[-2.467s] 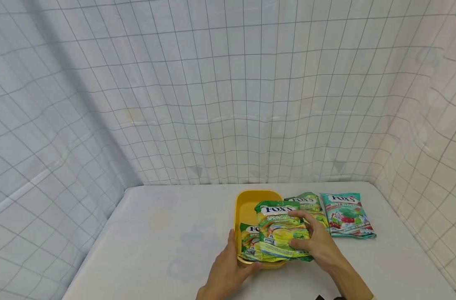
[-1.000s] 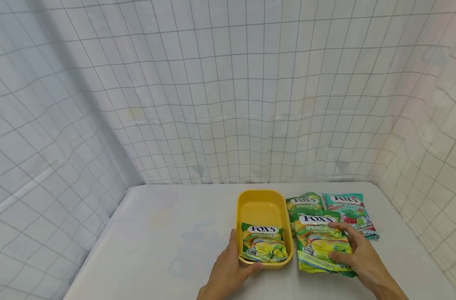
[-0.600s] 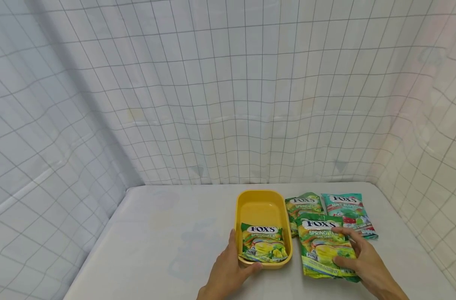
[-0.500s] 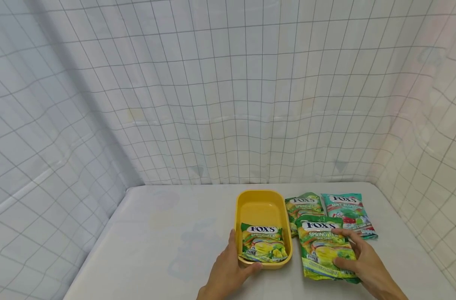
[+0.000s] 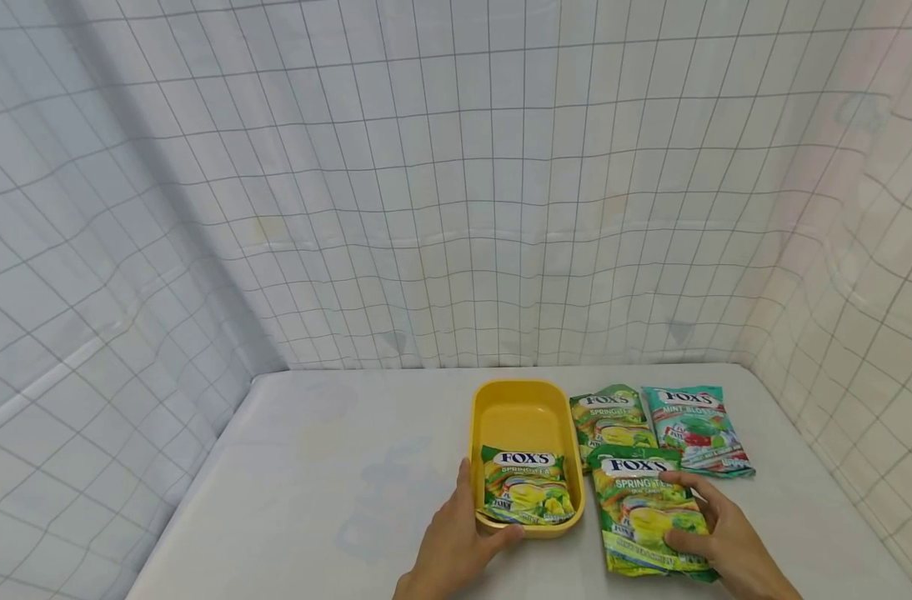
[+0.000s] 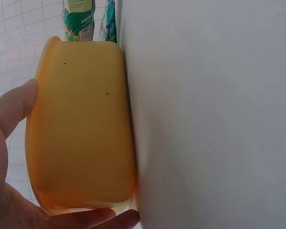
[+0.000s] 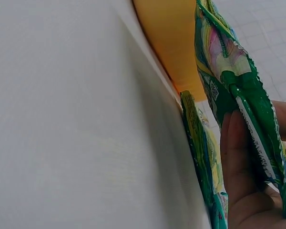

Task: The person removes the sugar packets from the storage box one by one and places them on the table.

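My right hand (image 5: 729, 533) pinches a green and yellow Fox's Spring Tea candy bag (image 5: 643, 500), thumb on its front and fingers behind. In the right wrist view that candy bag (image 7: 240, 86) is held off the table, its seamed back showing. My left hand (image 5: 456, 542) holds the near left corner of a yellow plastic tub (image 5: 523, 412), with the thumb at the front rim. Seen from the left wrist, the tub (image 6: 81, 124) stands on the table between thumb and fingers. Inside its near half lies another Spring Tea bag (image 5: 527, 492).
Right of the tub lies a further Spring Tea bag (image 5: 609, 421), partly covered by the held one. Beside it is a teal Mint Blossom bag (image 5: 699, 433). White gridded sheets (image 5: 456, 208) enclose the white table (image 5: 298, 483) at the back and sides.
My right hand has carried the candy bag from over the tub to its right, then nearer to me, uncovering the tub and more of the bag behind. The left hand stays on the tub.
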A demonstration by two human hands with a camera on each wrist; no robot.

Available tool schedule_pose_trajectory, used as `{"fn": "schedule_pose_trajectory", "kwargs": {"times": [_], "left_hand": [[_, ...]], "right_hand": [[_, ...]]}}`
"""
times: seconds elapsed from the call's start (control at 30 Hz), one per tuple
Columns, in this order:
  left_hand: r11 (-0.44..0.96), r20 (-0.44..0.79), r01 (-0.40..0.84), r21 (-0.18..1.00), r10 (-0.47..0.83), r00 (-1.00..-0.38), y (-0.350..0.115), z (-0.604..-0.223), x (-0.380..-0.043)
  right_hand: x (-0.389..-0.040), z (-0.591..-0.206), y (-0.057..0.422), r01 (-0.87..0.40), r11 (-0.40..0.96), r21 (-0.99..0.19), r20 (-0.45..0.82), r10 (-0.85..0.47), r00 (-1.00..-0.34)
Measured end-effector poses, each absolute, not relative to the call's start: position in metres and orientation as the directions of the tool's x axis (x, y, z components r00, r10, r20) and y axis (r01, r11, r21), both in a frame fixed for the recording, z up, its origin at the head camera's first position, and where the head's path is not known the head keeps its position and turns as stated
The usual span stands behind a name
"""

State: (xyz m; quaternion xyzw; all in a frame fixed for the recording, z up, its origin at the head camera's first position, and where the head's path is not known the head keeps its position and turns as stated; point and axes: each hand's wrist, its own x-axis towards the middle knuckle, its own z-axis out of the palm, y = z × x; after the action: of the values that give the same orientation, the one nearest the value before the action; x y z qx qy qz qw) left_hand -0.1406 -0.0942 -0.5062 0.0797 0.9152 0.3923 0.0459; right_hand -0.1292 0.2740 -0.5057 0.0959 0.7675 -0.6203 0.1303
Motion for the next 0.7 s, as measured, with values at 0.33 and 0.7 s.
{"fn": "schedule_pose_trajectory", "kwargs": {"times": [0.33,0.7], "left_hand": [[0.681,-0.033,0.095,0.726,0.174,-0.984,-0.094,-0.506,-0.141],[0.683,-0.031,0.097,0.724,0.173,-0.985,-0.093,-0.507,-0.143]], "right_hand": [[-0.131,-0.520,0.273,0.275,0.209,-0.939,-0.290,-0.044,-0.956],[-0.135,-0.524,0.270,0.300,0.222,-0.928,-0.314,-0.031,-0.949]]}}
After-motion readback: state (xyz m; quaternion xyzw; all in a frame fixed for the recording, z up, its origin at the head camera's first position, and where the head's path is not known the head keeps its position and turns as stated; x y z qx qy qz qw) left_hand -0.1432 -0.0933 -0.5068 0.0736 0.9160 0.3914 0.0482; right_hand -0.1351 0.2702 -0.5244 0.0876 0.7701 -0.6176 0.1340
